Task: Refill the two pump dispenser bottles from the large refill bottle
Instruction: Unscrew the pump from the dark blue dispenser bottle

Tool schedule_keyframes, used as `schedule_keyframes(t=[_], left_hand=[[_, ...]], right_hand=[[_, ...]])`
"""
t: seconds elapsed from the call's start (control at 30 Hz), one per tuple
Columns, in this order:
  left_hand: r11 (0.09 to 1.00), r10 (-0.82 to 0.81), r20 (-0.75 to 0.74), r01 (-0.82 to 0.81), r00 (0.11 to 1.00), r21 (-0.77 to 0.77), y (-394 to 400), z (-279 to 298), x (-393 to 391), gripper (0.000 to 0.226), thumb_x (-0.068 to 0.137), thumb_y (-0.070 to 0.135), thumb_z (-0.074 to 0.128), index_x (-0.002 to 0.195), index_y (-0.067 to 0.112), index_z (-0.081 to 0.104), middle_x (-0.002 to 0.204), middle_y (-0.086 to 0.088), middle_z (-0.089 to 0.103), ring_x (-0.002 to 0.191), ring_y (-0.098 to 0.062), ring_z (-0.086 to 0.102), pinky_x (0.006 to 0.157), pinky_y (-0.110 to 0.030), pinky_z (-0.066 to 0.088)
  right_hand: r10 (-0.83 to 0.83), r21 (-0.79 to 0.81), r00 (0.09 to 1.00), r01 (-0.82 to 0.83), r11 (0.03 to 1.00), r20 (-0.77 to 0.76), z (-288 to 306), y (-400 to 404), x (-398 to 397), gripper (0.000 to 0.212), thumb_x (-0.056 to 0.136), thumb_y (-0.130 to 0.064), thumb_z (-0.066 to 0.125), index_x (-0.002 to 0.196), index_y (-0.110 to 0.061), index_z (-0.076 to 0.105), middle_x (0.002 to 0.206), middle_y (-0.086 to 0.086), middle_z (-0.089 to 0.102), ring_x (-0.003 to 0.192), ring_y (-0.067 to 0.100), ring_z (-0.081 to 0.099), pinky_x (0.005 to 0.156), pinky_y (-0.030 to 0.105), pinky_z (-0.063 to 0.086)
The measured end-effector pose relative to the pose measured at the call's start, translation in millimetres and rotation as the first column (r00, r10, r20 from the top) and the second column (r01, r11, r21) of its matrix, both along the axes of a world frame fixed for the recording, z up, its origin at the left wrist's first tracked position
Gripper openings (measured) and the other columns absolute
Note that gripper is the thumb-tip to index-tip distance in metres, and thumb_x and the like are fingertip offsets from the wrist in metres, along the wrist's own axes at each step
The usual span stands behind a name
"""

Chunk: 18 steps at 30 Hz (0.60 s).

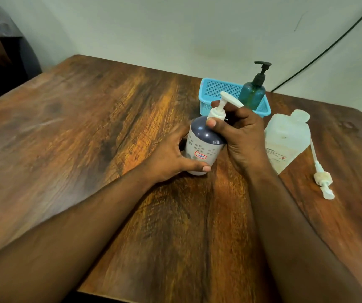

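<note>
A white dispenser bottle point(199, 149) with a dark top and a small red-edged sticker stands at the table's middle. My left hand point(171, 158) grips its body from the left. My right hand point(239, 132) pinches the collar of its white pump head point(221, 106). A green bottle with a black pump point(253, 92) stands in a blue basket point(215, 92) behind. To the right stands the large translucent refill bottle point(287, 138), with no pump fitted. Its loose white pump point(323, 178) lies on the table beside it.
The wooden table point(88, 132) stretches wide to the left and toward me. A pale wall stands right behind it, with a dark cable point(328, 49) running down at the right. The table's right edge lies close to the loose pump.
</note>
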State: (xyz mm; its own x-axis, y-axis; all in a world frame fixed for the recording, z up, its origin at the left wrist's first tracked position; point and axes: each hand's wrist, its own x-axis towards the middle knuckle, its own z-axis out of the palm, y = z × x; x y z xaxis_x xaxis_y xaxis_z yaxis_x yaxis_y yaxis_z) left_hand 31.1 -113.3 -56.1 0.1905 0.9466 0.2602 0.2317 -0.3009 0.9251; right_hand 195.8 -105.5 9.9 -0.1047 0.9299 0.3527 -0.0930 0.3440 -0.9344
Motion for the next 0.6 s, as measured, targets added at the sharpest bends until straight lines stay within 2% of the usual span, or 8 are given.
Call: schedule_keyframes(t=[0.1, 0.2, 0.3, 0.37, 0.43, 0.5, 0.6], left_hand=[[1.000, -0.020, 0.014, 0.021, 1.000, -0.017, 2.1, -2.2, -0.3, 0.097, 0.060, 0.013, 0.094, 0.144, 0.022, 0.044, 0.133, -0.003, 0.058, 0.121, -0.012, 0.059, 0.096, -0.029, 0.052], [0.995, -0.058, 0.069, 0.064, 0.996, -0.079, 8.0, -5.8, -2.9, 0.099, 0.062, 0.003, 0.091, 0.146, 0.020, 0.041, 0.136, -0.003, 0.058, 0.124, -0.016, 0.058, 0.101, -0.034, 0.050], [0.989, -0.074, 0.088, 0.084, 0.993, -0.121, 13.5, -8.3, -6.0, 0.099, 0.061, 0.006, 0.092, 0.145, 0.025, 0.043, 0.134, -0.001, 0.061, 0.124, -0.016, 0.059, 0.104, -0.042, 0.050], [0.989, -0.071, 0.094, 0.082, 0.993, -0.126, 13.9, -9.6, -7.1, 0.099, 0.059, 0.011, 0.093, 0.143, 0.029, 0.043, 0.134, 0.002, 0.062, 0.125, -0.015, 0.059, 0.105, -0.043, 0.049], [0.989, -0.073, 0.079, 0.083, 0.994, -0.123, 14.4, -10.4, -7.4, 0.098, 0.059, 0.014, 0.093, 0.142, 0.033, 0.043, 0.134, 0.006, 0.061, 0.125, -0.013, 0.058, 0.105, -0.042, 0.048], [0.989, -0.069, 0.071, 0.078, 0.995, -0.129, 13.7, -9.3, -8.3, 0.098, 0.058, 0.015, 0.094, 0.139, 0.038, 0.043, 0.133, 0.009, 0.061, 0.125, -0.009, 0.057, 0.105, -0.040, 0.048], [0.987, -0.069, 0.068, 0.078, 0.995, -0.140, 13.1, -7.7, -8.9, 0.102, 0.057, 0.020, 0.093, 0.143, 0.031, 0.040, 0.134, 0.007, 0.060, 0.124, -0.008, 0.058, 0.104, -0.033, 0.048]], right_hand=[[-0.003, 0.007, 0.999, 0.003, 1.000, -0.046, -7.8, 7.1, -0.8, 0.035, 0.069, -0.006, 0.080, 0.101, -0.014, 0.068, 0.090, -0.005, 0.074, 0.092, 0.012, 0.069, 0.079, 0.027, 0.054], [0.092, -0.013, 0.994, -0.093, 0.996, -0.055, -1.4, 15.0, 4.9, 0.034, 0.071, 0.002, 0.074, 0.100, -0.014, 0.064, 0.084, -0.003, 0.075, 0.089, 0.015, 0.071, 0.078, 0.028, 0.055], [0.180, 0.000, 0.983, -0.180, 0.984, 0.029, 2.3, 20.4, 10.2, 0.027, 0.075, -0.001, 0.072, 0.098, -0.014, 0.066, 0.097, 0.000, 0.074, 0.102, 0.022, 0.068, 0.087, 0.036, 0.055], [0.150, 0.009, 0.987, -0.151, 0.989, 0.055, 2.0, 21.4, 7.2, 0.027, 0.072, 0.000, 0.074, 0.094, -0.012, 0.065, 0.095, -0.006, 0.072, 0.096, 0.013, 0.069, 0.082, 0.030, 0.056], [0.100, 0.016, 0.992, -0.102, 0.995, 0.082, 4.2, 23.1, 3.8, 0.027, 0.069, 0.001, 0.078, 0.088, -0.011, 0.064, 0.089, -0.005, 0.070, 0.087, 0.009, 0.069, 0.076, 0.026, 0.055], [0.091, 0.047, 0.983, -0.099, 0.994, 0.159, 9.0, 25.0, 2.5, 0.024, 0.070, -0.002, 0.080, 0.086, -0.012, 0.065, 0.087, 0.000, 0.069, 0.086, 0.013, 0.068, 0.077, 0.030, 0.056], [0.163, 0.023, 0.964, -0.171, 0.985, 0.212, 18.5, 28.1, 10.6, 0.026, 0.075, -0.002, 0.076, 0.098, -0.012, 0.067, 0.093, 0.000, 0.071, 0.095, 0.016, 0.070, 0.083, 0.031, 0.056]])
